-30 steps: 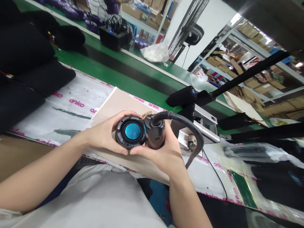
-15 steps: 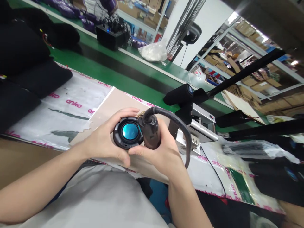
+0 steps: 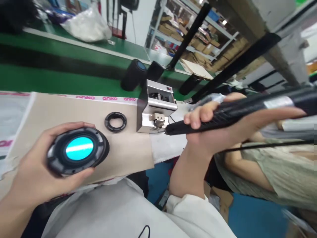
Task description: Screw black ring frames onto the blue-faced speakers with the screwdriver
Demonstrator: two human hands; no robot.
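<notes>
My left hand (image 3: 37,172) is wrapped round a black cylindrical speaker (image 3: 58,153), whose shiny blue round end faces up toward me. My right hand (image 3: 215,138) grips a black electric screwdriver (image 3: 228,110), held almost level with its tip pointing left. That tip is at the front outlet of a silver screw feeder (image 3: 161,86); whether they touch I cannot tell. Between the speaker and the feeder, a loose black ring (image 3: 107,123) lies flat on a sheet of brown cardboard (image 3: 133,148).
Behind the feeder, several black cylindrical speakers (image 3: 130,77) stand on the green bench (image 3: 99,79). A plastic bag of white material (image 3: 86,24) sits at the back left. To the right, another person's arm (image 3: 250,168) is close to my right arm. Black poles (image 3: 190,36) slant overhead.
My right hand has taken the screwdriver off the speaker and rightward to the feeder. My left hand still holds the speaker. The view has turned right, and the black ring now shows.
</notes>
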